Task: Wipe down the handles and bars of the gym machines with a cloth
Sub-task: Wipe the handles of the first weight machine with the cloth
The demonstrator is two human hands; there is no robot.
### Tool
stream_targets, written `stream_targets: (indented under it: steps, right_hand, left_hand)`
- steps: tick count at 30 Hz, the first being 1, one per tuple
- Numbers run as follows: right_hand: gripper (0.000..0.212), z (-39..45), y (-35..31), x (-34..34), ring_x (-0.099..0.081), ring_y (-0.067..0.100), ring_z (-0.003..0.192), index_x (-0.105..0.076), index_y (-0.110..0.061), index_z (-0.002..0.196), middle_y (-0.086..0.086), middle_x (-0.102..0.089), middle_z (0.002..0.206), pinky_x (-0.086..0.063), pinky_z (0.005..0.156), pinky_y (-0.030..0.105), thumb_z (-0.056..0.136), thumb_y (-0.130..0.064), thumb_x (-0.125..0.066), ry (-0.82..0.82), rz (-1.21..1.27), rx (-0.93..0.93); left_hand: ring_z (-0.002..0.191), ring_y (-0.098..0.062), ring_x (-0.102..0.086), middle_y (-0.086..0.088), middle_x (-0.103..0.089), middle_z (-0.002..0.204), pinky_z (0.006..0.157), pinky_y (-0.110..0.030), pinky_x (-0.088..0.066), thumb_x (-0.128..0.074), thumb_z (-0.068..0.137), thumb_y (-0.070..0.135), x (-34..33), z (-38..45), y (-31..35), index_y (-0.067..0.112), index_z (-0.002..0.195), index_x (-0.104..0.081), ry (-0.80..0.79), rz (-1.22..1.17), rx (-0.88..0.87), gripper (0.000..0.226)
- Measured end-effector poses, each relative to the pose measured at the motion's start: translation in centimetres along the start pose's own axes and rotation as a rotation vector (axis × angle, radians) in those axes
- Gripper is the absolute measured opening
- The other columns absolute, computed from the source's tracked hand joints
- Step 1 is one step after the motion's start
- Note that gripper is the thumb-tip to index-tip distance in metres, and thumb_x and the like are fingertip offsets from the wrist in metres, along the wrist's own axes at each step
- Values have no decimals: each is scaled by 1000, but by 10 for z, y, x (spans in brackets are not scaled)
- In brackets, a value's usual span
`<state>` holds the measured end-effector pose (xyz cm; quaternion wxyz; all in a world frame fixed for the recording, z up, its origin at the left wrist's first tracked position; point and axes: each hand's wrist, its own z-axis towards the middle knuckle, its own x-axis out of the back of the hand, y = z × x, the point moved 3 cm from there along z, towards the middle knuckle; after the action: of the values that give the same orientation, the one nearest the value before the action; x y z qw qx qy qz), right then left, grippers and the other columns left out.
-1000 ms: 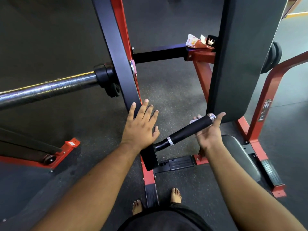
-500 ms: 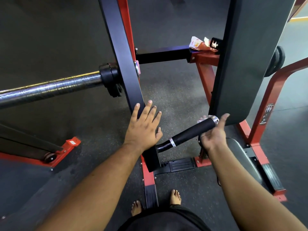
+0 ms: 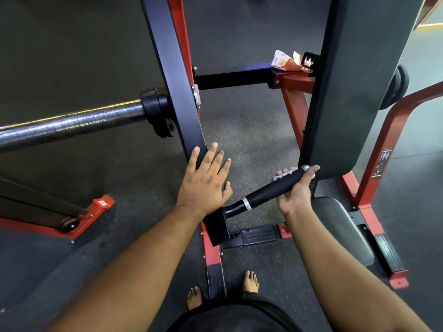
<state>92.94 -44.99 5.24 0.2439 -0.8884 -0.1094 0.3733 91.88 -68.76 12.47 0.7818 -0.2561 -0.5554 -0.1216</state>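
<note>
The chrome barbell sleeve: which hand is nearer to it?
Left. The left hand rests flat on the black upright, just right of the chrome barbell sleeve; the right hand grips the black handle farther right.

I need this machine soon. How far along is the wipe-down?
Nothing visibly finished. In hand: the right hand grips the black handle near its end, a white cloth under the fingers, while the left hand rests flat on the black upright. Left: the steel bar.
</note>
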Motion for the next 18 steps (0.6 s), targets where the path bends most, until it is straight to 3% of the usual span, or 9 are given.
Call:
stream_targets:
  steps: [3,6,7,9,12,15,17,18]
  right_hand:
    - [61,-18,29,2,-69,23,77,-57,-18,87,4,-65,77,-57,80,35,83,-79,-51,-7,-88,-77]
    - [62,-46,62,15,-71,25,99,-63,-20,106,8,-75,105,-51,90,38,75,-74,-60,-62,-342,-202]
    - [57,-54,70,19,-68,23,100,-64,-21,109,7,-75,110,-48,90,38,77,-68,-66,-84,-418,-211]
    - [33,-66,80,27,-64,20,94,-64,-20,100,4,-73,102,-48,86,36,84,-46,-76,-112,-467,-190]
    - [13,-77,74,37,-67,17,84,-62,-15,88,5,-69,86,-57,84,29,100,-21,-65,-92,-535,-165]
    - [17,-93,54,43,-75,24,93,-67,-4,111,15,-78,101,-59,87,34,106,-16,-55,-40,-653,-169]
    - [23,-106,27,35,-75,28,97,-70,-5,119,13,-78,104,-57,93,44,107,-15,-54,-139,-824,-56]
    - [23,-110,9,29,-75,28,95,-73,-10,119,8,-79,103,-58,93,48,106,-16,-55,-222,-977,100]
  left_hand:
    - [156,-29,-22,-8,-48,156,125,-60,-7,-45,95,46,-1,1,1,19,149,-53,15,-15,1,61]
    - [155,-29,-24,-7,-50,155,125,-60,-9,-47,94,45,1,0,1,18,147,-55,40,-17,0,60]
    - [155,-29,-25,-7,-50,154,125,-60,-9,-47,94,45,1,0,1,18,147,-56,47,-18,1,60]
    - [155,-29,-25,-7,-51,154,125,-60,-9,-47,94,45,1,1,1,18,147,-56,49,-17,4,60]
    - [155,-29,-23,-7,-49,155,125,-60,-9,-46,95,46,1,0,1,19,149,-54,30,-10,3,61]
    - [155,-29,-22,-7,-49,155,125,-60,-9,-46,95,46,0,0,0,18,151,-51,27,-8,7,62]
    - [155,-29,-23,-8,-49,155,125,-60,-9,-46,95,46,0,0,-1,17,151,-50,31,-10,9,63]
    - [155,-29,-23,-8,-49,155,125,-60,-9,-45,95,46,-1,0,0,17,152,-50,31,-11,10,63]
